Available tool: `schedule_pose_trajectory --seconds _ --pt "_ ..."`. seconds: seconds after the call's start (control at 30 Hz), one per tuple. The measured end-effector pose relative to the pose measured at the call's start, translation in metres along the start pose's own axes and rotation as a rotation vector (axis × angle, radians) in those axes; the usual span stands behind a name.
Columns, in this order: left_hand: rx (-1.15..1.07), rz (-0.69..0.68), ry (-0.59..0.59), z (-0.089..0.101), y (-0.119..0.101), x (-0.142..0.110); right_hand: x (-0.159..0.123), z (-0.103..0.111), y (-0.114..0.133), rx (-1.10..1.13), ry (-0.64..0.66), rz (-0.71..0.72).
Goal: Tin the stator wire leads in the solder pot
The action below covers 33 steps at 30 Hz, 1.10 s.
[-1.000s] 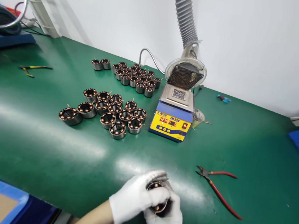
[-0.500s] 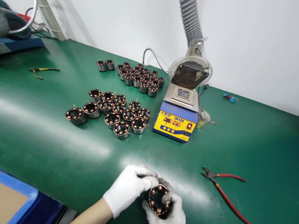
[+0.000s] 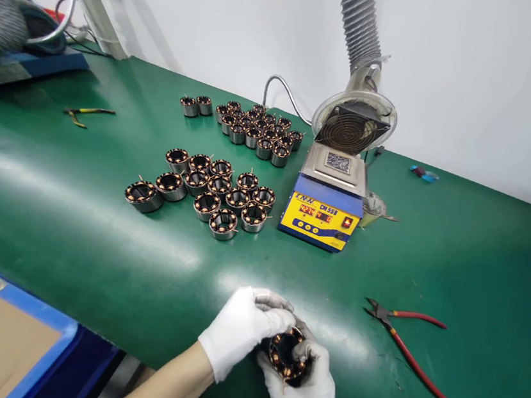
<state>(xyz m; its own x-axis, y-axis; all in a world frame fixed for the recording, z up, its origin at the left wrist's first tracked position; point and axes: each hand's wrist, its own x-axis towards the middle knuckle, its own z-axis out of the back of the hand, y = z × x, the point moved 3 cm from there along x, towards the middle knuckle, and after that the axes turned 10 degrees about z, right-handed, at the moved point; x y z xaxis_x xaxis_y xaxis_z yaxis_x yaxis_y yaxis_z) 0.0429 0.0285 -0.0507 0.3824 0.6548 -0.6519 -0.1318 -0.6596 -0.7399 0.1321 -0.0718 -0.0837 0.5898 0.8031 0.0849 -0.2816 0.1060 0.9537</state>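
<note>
Sitting gripped in the right hand (image 3: 311, 384), the ring (image 3: 282, 360) touches the curled left hand (image 3: 246, 327).

Clock centred on my right hand (image 3: 311, 389), 12 straight ahead. My left hand (image 3: 242, 328) crowds me at 10. Metal rings (image 3: 206, 205) block 11, more rings (image 3: 279, 158) behind; yellow box (image 3: 310, 228) blocks 12. Only a tight slot between those. Wide lane for me at 1, between box and red pliers (image 3: 411, 355) lying across 2–3. Bare bench (image 3: 127, 298) toward 9, then blue bin (image 3: 32, 307).
</note>
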Motion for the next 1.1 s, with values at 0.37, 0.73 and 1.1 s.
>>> schedule_pose_trajectory --seconds 0.37,0.73,1.1 --pt "0.061 -0.021 -0.067 -0.005 -0.003 -0.015 -0.002 -0.001 -0.002 -0.088 -0.018 0.114" --pt "-0.205 -0.105 -0.069 0.012 -0.015 0.011 -0.006 -0.004 -0.023 -0.041 -0.002 0.150" --pt "0.200 -0.346 -0.270 0.042 0.016 -0.011 -0.001 0.002 -0.015 -0.115 -0.030 0.056"
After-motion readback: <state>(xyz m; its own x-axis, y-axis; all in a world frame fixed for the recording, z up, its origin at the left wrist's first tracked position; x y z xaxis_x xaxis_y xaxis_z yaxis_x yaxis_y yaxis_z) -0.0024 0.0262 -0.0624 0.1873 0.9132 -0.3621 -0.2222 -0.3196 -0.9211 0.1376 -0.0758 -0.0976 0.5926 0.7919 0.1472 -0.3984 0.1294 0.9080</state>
